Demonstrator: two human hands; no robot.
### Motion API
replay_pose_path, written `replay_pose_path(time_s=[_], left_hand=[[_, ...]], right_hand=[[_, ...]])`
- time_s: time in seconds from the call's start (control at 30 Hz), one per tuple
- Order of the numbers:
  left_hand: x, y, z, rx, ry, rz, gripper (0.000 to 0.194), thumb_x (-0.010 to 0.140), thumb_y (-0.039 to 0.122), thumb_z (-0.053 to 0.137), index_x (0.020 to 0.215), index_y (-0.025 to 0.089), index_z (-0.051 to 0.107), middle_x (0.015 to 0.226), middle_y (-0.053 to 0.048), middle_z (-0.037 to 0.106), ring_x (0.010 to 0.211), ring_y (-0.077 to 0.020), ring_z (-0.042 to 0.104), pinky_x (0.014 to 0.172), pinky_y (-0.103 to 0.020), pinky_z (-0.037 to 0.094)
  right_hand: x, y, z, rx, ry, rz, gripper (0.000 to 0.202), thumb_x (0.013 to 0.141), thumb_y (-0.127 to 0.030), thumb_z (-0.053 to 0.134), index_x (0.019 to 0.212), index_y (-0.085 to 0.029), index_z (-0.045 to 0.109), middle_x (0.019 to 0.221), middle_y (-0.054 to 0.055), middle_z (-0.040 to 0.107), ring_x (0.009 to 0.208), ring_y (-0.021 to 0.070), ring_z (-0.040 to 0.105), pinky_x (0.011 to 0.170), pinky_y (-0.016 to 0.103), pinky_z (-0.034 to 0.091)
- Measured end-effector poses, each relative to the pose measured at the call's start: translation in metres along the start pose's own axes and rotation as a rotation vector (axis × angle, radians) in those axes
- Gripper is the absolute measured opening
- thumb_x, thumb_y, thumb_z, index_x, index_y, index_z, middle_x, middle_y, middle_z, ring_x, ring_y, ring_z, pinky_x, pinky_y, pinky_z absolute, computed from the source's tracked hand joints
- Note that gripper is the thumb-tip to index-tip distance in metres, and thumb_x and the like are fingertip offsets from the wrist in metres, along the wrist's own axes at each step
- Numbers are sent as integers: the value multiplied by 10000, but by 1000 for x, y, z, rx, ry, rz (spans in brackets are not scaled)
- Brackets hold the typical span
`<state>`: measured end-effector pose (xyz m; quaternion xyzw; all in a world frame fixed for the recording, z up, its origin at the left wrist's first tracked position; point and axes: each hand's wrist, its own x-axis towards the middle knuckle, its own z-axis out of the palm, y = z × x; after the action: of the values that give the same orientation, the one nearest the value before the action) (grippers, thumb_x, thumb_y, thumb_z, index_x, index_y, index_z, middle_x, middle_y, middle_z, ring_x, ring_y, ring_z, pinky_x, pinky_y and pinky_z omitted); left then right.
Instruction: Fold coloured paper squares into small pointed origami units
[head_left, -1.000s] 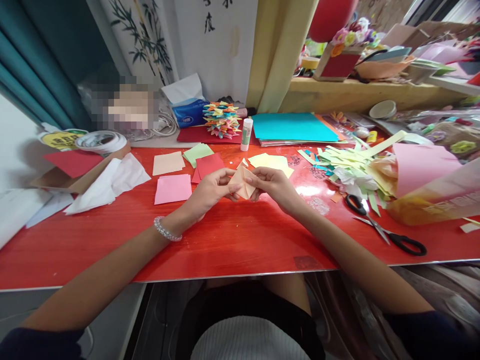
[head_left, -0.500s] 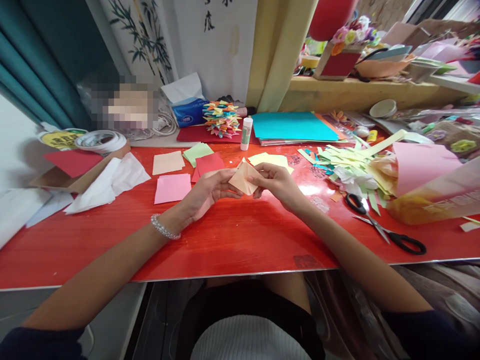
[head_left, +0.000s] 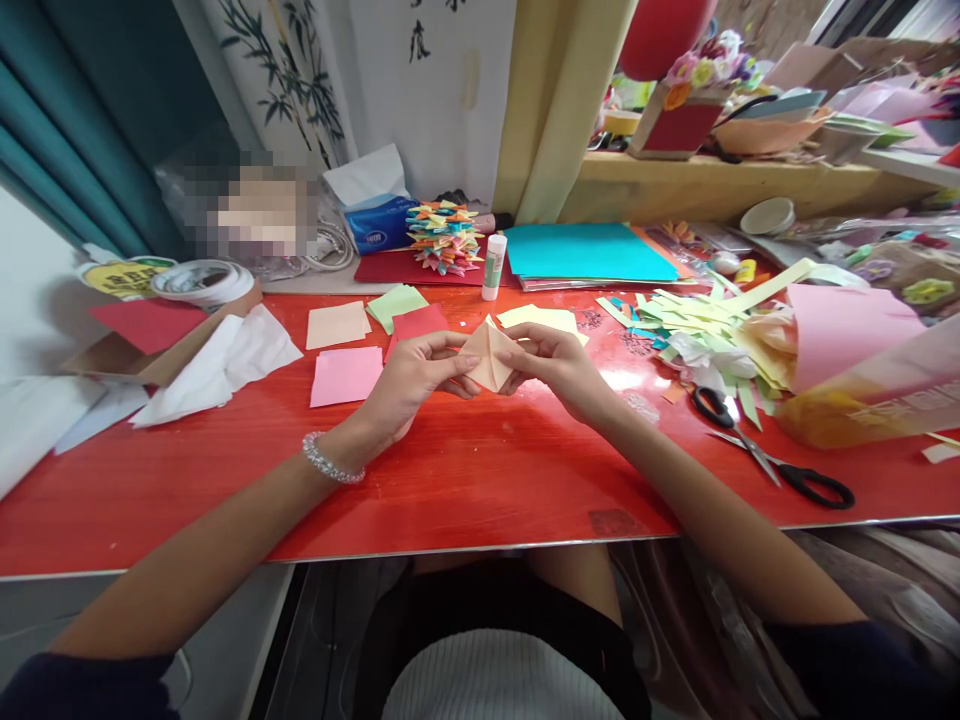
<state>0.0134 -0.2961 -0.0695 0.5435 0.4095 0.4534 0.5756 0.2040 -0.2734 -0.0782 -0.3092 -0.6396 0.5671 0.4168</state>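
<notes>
Between my two hands is a peach-coloured folded paper (head_left: 491, 356), diamond-shaped with a crease down its middle, held above the red table (head_left: 450, 490). My left hand (head_left: 424, 375) pinches its left corner, thumb on the front face. On the right corner, the thumb and fingers of my right hand (head_left: 551, 365) are closed in the same way. Close by lie red paper squares (head_left: 420, 322), pink squares (head_left: 346, 376), peach squares (head_left: 337, 325), green squares (head_left: 396, 305) and pale yellow squares (head_left: 544, 320). A glue stick (head_left: 493, 268) stands upright behind the hands.
Black-handled scissors (head_left: 772, 455) lie open at the right, beside a heap of paper strips (head_left: 697, 320). At the back are blue paper sheets (head_left: 592, 252), a spiky paper ornament (head_left: 444, 238) and a tissue pack (head_left: 379, 225). A cardboard box (head_left: 112, 362) sits at left.
My left thumb has come onto the front of the folded paper, and its left fingers have closed in. The paper now shows a straighter centre crease. My right hand has barely moved.
</notes>
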Motion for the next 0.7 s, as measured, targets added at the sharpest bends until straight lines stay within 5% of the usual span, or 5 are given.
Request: replay_pose_path(time_s=[0.7], left_hand=[[2,2,-6,-61,-16,13,146,760,188,647,874,166,736,745,-24,712,716,-123,663,740,-263,555]], right_hand=[[1,-1,-8,235,-62,127,142,762,-254,659,861,-158,698,760,29,688,702,125,660,771,278,534]])
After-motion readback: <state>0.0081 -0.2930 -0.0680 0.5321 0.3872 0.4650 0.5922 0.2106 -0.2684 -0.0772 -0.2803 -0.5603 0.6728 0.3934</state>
